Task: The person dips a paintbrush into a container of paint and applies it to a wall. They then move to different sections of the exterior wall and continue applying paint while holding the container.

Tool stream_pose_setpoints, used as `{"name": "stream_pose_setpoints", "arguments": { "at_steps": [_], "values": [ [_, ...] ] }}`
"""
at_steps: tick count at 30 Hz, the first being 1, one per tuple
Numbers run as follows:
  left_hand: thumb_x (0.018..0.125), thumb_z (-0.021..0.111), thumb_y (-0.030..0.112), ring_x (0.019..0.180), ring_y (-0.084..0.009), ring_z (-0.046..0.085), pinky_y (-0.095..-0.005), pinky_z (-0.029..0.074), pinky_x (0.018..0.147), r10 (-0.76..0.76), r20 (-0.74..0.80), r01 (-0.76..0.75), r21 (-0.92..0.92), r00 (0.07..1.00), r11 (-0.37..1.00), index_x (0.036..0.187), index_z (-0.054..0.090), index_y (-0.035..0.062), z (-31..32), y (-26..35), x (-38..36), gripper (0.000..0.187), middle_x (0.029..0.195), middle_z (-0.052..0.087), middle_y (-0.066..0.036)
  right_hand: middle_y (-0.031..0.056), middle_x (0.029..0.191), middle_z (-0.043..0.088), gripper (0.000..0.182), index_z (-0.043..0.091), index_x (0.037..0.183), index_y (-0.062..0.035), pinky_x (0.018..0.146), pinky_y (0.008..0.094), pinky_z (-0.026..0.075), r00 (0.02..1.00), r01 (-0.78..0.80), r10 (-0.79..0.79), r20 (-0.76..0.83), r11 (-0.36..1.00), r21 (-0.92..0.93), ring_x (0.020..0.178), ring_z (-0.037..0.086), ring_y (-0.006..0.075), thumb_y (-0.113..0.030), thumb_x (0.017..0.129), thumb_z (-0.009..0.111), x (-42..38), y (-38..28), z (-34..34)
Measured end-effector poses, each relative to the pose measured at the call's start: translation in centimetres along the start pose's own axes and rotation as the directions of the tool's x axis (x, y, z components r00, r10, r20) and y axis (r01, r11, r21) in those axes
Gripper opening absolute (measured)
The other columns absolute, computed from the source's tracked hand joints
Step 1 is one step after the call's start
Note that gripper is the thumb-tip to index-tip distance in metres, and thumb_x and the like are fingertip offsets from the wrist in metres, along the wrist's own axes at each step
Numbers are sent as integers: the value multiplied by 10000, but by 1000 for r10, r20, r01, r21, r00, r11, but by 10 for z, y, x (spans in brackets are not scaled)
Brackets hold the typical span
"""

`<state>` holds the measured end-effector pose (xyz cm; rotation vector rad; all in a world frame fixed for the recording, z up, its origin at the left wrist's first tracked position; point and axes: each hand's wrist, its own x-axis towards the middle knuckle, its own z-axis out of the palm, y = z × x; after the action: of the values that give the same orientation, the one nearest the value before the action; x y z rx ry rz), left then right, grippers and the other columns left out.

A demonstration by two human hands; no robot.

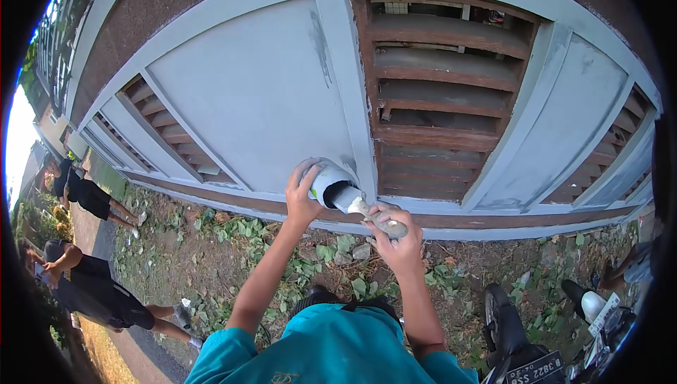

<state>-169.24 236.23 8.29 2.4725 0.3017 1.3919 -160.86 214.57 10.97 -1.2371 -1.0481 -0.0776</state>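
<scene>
My left hand [302, 192] is wrapped around a small paint can [327, 174], tilted so its dark mouth faces my right hand. Pale paint smears cover the can's outside. In my right hand [399, 237] is a paintbrush [361, 207], gripped by its tan handle. The brush's head reaches the can's mouth, and its tip is hidden there. Both hands are just in front of the lower edge of a wall panel [247, 81] coated light grey-blue, with darker patches near its right side.
Brown wooden louvres [444, 77] sit right of the panel. Leafy ground [233, 243] runs along the wall's foot. Parked motorcycles [518, 342] stand at the lower right. Two people, one nearer [92, 285] and one farther [88, 190], are on the left.
</scene>
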Motion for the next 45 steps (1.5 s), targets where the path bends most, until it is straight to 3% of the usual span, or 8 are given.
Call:
{"name": "stream_pose_setpoints", "arguments": {
  "at_steps": [8,14,28,30,36,39,43,45],
  "values": [
    [552,787,45,1115,-367,567,-438,475,920,12,-80,-16,-40,997,999,1089,631,50,5,-14,-2,559,1179,596,-142,161,935,677,330,450,981,-55,751,316,537,997,-10,17,-75,996,92,853,681,225,56,802,703,0,16,12],
    [555,772,0,1138,-373,562,-448,478,926,37,-57,-45,-146,998,988,1067,639,52,19,-31,7,531,1179,595,-143,181,947,644,319,401,995,-56,739,313,528,997,-20,22,77,999,-25,839,651,224,77,834,642,12,25,36],
    [526,812,58,1115,-355,553,-442,460,935,-23,2,22,-301,1000,954,1081,638,51,-1,-127,16,582,1184,581,-130,182,986,599,320,377,1071,-66,721,305,534,989,28,-41,-140,995,-95,827,618,192,80,877,586,17,47,125],
    [513,825,70,1120,-345,551,-436,462,928,-22,47,36,-332,999,943,1102,629,50,-6,-141,1,621,1189,578,-126,166,987,561,334,354,1098,-79,723,280,500,922,-86,165,-349,969,232,771,571,156,63,891,575,0,61,141],
    [473,857,96,1072,-343,583,-420,485,904,-171,323,311,-455,931,835,1144,602,32,-22,-173,-53,720,1173,587,-149,117,1007,542,214,376,1072,-77,705,282,482,704,-125,290,-649,949,289,770,563,145,-119,963,554,-39,55,187],
    [448,879,133,1043,-339,609,-417,495,905,-137,366,307,-459,920,834,1147,581,-14,-27,-179,-73,774,1129,606,-177,35,907,543,196,427,1055,-90,690,284,486,382,-42,435,-815,890,455,739,528,105,-173,962,578,-49,48,209],
    [459,901,194,1011,-330,624,-407,498,887,-118,420,341,-510,900,790,1150,569,-33,-30,-184,-86,800,1105,617,-186,-11,813,511,199,458,1033,-108,705,285,490,138,83,523,-841,840,536,677,490,77,-230,954,595,-69,57,225],
    [476,909,226,998,-309,633,-394,495,880,-152,446,395,-525,882,754,1164,561,-31,-32,-185,-88,812,1087,626,-179,-9,811,513,191,463,1009,-106,705,283,488,135,103,578,-805,800,592,663,483,83,-235,955,593,-84,68,228]
  ]
}}
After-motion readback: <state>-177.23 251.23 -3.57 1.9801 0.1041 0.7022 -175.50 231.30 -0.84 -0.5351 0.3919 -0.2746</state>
